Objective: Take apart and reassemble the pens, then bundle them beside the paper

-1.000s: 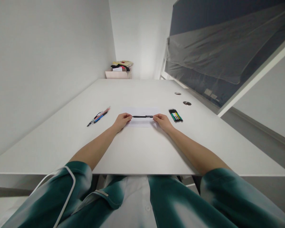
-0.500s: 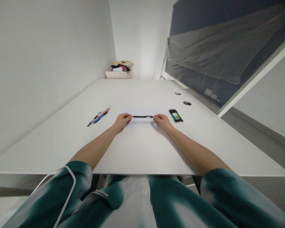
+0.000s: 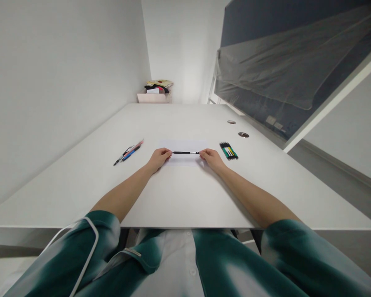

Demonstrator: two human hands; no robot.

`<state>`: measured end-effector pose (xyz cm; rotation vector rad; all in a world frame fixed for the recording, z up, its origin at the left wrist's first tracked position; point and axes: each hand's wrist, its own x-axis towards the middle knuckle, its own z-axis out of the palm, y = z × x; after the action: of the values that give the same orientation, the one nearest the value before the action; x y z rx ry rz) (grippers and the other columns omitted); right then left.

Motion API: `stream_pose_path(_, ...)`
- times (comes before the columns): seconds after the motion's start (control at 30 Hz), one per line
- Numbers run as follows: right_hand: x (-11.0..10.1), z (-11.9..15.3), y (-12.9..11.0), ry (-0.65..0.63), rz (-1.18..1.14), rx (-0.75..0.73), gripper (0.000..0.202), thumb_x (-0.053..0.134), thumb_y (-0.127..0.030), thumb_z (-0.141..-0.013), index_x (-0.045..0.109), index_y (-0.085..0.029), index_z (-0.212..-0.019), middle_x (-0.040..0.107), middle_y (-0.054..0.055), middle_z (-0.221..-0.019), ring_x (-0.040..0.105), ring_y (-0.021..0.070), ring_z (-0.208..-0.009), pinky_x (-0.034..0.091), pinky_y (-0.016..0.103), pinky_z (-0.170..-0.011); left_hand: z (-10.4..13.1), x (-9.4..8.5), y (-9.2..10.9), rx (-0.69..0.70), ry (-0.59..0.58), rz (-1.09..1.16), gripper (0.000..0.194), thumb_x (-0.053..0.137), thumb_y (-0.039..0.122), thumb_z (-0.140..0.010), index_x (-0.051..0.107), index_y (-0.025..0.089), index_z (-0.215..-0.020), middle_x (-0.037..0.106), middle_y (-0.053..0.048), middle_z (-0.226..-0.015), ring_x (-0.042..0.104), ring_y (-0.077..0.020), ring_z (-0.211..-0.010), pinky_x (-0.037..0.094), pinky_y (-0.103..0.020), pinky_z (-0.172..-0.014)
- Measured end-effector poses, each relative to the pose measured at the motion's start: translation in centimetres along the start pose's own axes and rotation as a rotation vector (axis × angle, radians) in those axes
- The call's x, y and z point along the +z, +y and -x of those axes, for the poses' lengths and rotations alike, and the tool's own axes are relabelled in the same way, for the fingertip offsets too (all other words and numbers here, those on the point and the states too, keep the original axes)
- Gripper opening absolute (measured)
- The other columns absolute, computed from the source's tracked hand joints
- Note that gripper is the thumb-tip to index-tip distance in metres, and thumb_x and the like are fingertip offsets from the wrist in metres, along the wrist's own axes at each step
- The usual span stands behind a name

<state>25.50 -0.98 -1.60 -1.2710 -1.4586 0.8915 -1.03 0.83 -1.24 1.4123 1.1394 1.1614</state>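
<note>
A slim black pen (image 3: 184, 152) with a pale mark near its right end lies level between my hands, over a white sheet of paper (image 3: 182, 161). My left hand (image 3: 160, 158) pinches its left tip between thumb and fingers. At the opposite end, the thumb and fingers of my right hand (image 3: 212, 159) grip the other tip. Both hands rest low at the sides of the sheet. Whether the pen touches the paper I cannot tell.
Several pens (image 3: 128, 153) lie in a loose bunch on the left of the white table (image 3: 185, 198). A row of black, green, white and yellow pens (image 3: 228, 151) lies on the right. Farther back are two round metal table holes (image 3: 243, 135) and a box (image 3: 151, 97) with piled items.
The pen seems to have turned slightly about its length: the clip visible near its right end before no longer stands out. My hands stay in place.
</note>
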Motion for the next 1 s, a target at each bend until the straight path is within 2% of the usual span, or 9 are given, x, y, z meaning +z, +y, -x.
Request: stream_pose_path(1.0,0.12,-0.11,-0.09,-0.008,0.082,-0.012,0.048,0.057,-0.067,-0.07,0.059,-0.019,-0.062,0.062,0.003,-0.06,0.053,0.0163,-0.06,0.041,0.029,-0.061,0.15,0.29,0.24,0.014,-0.026,-0.012,0.033,0.07,0.047,-0.068,0.061,0.016,-0.065,0.059,-0.001,-0.063,0.049,-0.0118,-0.059,0.04,-0.027,-0.06)
